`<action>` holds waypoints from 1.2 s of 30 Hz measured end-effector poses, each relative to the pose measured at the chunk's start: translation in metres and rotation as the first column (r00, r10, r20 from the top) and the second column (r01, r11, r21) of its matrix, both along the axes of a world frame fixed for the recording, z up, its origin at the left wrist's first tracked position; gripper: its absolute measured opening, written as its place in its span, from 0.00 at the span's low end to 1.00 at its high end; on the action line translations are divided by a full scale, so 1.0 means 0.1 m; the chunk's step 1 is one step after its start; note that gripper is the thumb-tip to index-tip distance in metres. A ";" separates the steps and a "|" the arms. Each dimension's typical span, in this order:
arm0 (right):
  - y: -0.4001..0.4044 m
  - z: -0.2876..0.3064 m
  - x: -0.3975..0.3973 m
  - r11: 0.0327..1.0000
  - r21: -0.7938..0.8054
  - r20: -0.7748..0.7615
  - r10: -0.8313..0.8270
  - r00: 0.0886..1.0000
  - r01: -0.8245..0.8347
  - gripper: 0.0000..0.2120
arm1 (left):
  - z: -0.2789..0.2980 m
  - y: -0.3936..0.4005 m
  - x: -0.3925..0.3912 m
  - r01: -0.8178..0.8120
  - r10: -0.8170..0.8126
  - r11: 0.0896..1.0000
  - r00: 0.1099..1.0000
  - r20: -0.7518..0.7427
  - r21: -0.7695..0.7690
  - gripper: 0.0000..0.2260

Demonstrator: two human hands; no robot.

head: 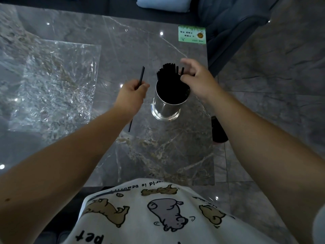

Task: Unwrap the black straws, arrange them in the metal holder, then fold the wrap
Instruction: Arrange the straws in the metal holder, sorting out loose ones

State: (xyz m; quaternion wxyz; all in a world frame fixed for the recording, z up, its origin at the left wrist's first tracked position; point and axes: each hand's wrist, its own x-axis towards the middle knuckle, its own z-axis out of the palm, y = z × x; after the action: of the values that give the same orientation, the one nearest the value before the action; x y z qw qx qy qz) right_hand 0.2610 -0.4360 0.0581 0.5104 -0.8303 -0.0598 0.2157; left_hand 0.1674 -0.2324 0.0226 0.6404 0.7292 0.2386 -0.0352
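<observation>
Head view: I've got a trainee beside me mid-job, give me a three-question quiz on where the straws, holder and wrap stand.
1. True or false: the left hand holds a single black straw.
2. Where is the clear wrap? A) folded inside the holder B) spread open on the table, to the left of the holder C) in the right hand
3. Fill in: most straws already stand in the ____ holder, where the right hand is touching their tops.

Key: 1 true; 2 B; 3 metal.
</observation>
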 end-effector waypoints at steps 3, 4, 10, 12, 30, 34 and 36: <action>0.07 0.07 0.02 0.988 -0.090 0.061 0.129 0.990 -0.123 0.24 | 0.00 -0.03 0.00 0.016 -0.016 1.000 1.000 0.001 -0.012 0.07; 0.10 0.09 0.03 0.982 -0.124 0.090 0.155 0.984 -0.144 0.21 | 0.00 -0.03 0.00 0.016 -0.016 1.000 1.000 -0.001 -0.009 0.07; 0.14 0.06 0.09 0.987 -0.115 0.107 0.126 0.986 -0.114 0.06 | 0.01 -0.03 -0.04 0.000 0.001 1.000 1.000 0.002 -0.002 0.06; 0.12 0.02 0.11 0.990 -0.103 0.111 0.110 0.988 -0.098 0.05 | 0.02 -0.01 -0.05 -0.007 0.007 1.000 1.000 -0.006 0.008 0.06; 0.01 0.15 0.11 0.998 0.036 0.079 0.054 0.995 -0.057 0.08 | 0.14 -0.05 0.02 0.008 -0.008 1.000 1.000 -0.004 -0.012 0.06; 0.02 0.20 0.12 0.999 0.024 0.115 0.041 0.993 -0.044 0.08 | 0.18 -0.04 0.04 -0.018 0.019 0.999 1.000 0.011 -0.044 0.05; 0.02 0.25 0.14 0.998 0.034 0.135 0.043 0.990 -0.048 0.07 | 0.24 -0.04 0.05 -0.030 0.031 0.998 0.999 0.026 -0.061 0.05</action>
State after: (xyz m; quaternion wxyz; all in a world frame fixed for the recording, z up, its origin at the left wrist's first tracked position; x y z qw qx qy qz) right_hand 0.2752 -0.4343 0.0829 0.5154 -0.8318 -0.1169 0.1697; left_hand 0.1725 -0.2359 0.0461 0.6657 0.7063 0.2400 -0.0228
